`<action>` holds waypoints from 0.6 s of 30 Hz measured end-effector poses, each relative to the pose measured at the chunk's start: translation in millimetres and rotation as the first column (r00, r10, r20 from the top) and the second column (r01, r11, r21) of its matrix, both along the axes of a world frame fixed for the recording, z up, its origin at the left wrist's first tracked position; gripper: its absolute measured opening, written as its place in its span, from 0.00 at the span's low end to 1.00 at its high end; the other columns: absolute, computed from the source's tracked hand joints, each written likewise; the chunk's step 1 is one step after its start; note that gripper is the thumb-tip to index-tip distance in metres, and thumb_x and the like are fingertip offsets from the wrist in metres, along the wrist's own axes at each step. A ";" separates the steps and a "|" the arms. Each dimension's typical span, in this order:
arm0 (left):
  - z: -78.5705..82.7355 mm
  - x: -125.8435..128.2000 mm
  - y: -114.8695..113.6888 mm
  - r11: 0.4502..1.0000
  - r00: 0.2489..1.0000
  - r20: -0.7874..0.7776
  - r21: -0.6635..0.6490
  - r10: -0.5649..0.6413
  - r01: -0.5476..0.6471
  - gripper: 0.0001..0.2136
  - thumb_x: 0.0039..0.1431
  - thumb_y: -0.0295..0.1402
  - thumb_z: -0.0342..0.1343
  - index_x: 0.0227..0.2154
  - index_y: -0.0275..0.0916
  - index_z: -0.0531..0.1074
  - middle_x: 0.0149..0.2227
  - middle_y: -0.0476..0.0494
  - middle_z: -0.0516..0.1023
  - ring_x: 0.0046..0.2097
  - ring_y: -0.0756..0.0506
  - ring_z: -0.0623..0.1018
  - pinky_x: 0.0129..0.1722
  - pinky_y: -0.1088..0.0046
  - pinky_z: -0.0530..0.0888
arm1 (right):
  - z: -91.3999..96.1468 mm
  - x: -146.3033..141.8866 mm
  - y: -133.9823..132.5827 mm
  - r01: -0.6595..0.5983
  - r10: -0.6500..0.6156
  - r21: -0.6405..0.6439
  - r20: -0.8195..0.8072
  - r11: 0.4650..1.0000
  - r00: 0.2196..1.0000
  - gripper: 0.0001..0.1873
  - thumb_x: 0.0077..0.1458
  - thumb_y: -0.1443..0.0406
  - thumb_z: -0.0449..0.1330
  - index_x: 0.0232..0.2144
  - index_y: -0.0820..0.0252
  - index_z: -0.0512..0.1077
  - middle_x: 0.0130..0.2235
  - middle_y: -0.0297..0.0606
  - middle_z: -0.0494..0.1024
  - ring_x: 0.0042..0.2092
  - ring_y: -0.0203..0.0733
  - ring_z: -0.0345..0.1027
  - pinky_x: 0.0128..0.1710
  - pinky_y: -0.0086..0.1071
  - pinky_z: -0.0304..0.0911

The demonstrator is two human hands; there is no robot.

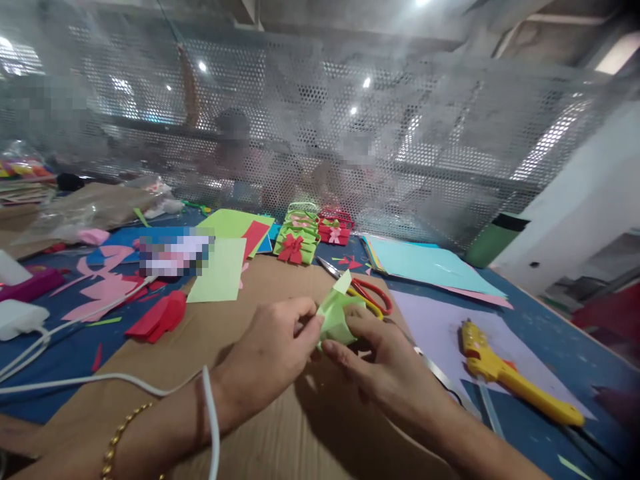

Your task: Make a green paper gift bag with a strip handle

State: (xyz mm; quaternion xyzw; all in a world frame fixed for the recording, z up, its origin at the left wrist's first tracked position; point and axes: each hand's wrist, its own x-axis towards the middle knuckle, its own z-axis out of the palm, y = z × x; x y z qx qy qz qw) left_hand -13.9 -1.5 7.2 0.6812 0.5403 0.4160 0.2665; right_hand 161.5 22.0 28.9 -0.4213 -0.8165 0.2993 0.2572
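Both hands are partly closed around one small piece of light green paper, held just above the brown cardboard that covers the middle of the desk. The left hand pinches the paper's left edge between thumb and index finger, its other fingers curled under and mostly hidden. The right hand grasps the opposite side: its index finger bends onto the paper's face and its thumb reaches to the lower edge; whether the remaining fingers touch the paper, I cannot tell. The fingertips of the two hands are close together, and a narrow flap of the paper sticks up between them.

Scissors with red-orange and yellow handles lie just behind the paper and the right hand. To the right, a yellow glue gun rests partly on a lilac sheet. A white cable crosses the left forearm, near a gold beaded bracelet. Farther back stand small green paper bags.
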 end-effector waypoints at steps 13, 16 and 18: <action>2.9 2.5 -1.5 0.998 0.993 -0.118 0.059 0.006 0.001 0.13 0.67 0.33 0.49 0.26 0.39 0.69 0.25 0.49 0.75 0.28 0.49 0.74 0.28 0.74 0.66 | 1.8 -0.2 -1.2 -0.095 0.075 -0.116 -0.169 0.989 0.983 0.07 0.57 0.71 0.61 0.27 0.60 0.74 0.28 0.29 0.67 0.22 0.28 0.58 0.17 0.23 0.54; 3.2 2.5 -1.2 0.998 0.992 -0.126 0.070 0.005 0.003 0.13 0.67 0.33 0.49 0.26 0.39 0.69 0.25 0.49 0.75 0.28 0.49 0.75 0.28 0.74 0.66 | 2.6 -0.1 -2.0 -0.096 0.073 -0.137 -0.166 0.986 0.983 0.07 0.57 0.72 0.61 0.28 0.60 0.76 0.27 0.30 0.68 0.23 0.29 0.58 0.17 0.23 0.54; 3.8 2.4 -1.3 0.997 0.991 -0.134 0.076 0.006 0.004 0.13 0.67 0.33 0.48 0.26 0.39 0.68 0.25 0.48 0.75 0.29 0.49 0.75 0.28 0.74 0.66 | 2.9 -0.1 -2.1 -0.100 0.073 -0.145 -0.179 0.984 0.981 0.07 0.56 0.72 0.62 0.27 0.60 0.76 0.28 0.31 0.69 0.23 0.29 0.59 0.18 0.23 0.55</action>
